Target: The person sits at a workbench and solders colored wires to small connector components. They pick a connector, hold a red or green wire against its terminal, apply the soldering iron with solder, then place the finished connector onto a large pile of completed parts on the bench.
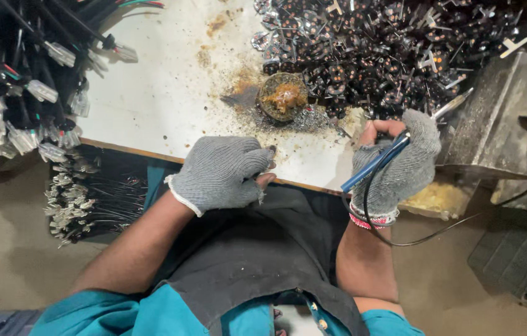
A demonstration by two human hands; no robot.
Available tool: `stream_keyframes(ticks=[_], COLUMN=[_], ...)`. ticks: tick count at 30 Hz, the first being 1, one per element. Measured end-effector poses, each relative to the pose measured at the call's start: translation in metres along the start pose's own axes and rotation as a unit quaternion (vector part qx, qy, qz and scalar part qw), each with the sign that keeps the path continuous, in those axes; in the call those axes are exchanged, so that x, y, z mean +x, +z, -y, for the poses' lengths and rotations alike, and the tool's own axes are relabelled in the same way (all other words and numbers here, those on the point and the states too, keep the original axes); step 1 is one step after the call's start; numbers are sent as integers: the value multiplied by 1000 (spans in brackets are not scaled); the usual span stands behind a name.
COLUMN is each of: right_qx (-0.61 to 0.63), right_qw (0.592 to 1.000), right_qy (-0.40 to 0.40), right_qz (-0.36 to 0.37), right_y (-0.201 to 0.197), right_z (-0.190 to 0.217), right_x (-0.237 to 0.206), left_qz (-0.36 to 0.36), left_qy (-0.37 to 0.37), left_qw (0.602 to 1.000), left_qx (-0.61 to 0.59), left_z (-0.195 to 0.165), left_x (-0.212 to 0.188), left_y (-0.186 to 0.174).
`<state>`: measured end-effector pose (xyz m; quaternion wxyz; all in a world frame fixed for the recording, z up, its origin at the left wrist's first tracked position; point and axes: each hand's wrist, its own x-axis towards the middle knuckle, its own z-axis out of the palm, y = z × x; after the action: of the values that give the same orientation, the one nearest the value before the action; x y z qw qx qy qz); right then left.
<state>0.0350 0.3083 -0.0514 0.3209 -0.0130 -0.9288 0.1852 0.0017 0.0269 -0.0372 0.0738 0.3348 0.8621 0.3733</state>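
Seen from above, a person sits at a stained white worktable [170, 93], both hands in grey knitted gloves with the fingertips cut off. The right hand [400, 165] is wrapped firmly around the blue handle of a soldering iron [388, 155], held like a pen, its metal tip pointing up and to the right toward a large heap of small black round components [388, 50] that fills the table's far right. A black cord [437, 230] loops from the handle down past the wrist and off to the right. The left hand [220, 171] rests at the table's near edge, curled into a loose fist with the bare fingertips pinched together; whether anything small is held there cannot be told. Between and just beyond the hands sits a round tin of brownish flux [282, 96], ringed by dark residue. At the far left lie bundles of black wires with clear plastic connectors [21, 87].
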Motion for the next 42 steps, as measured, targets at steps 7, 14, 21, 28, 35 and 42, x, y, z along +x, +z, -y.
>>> stream_keyframes(ticks=[7,14,21,28,35,42], right_qx=[-4,2,-35,65,127,484], right_qw=[999,999,999,997,975,759], right_qy=[-49,-32,-17,-34,131,400], right_qz=[-21,-19,28,23,129,170], right_y=[3,-6,-4,-4,-16,-18], right_z=[4,19,12,-15,-57,62], right_x=[7,-1,7,-10,-62,-89], left_qz=[-3,-3,39,20,-9,-16], left_qy=[3,-1,-24,-12,28,66], left_qw=[1000,1000,998,999,1000,997], left_qx=[9,20,35,24,10,-31], left_z=[-10,-10,-14,-8,-5,3], left_x=[6,6,10,4,-1,-1], left_y=[-8,-4,-8,0,4,6])
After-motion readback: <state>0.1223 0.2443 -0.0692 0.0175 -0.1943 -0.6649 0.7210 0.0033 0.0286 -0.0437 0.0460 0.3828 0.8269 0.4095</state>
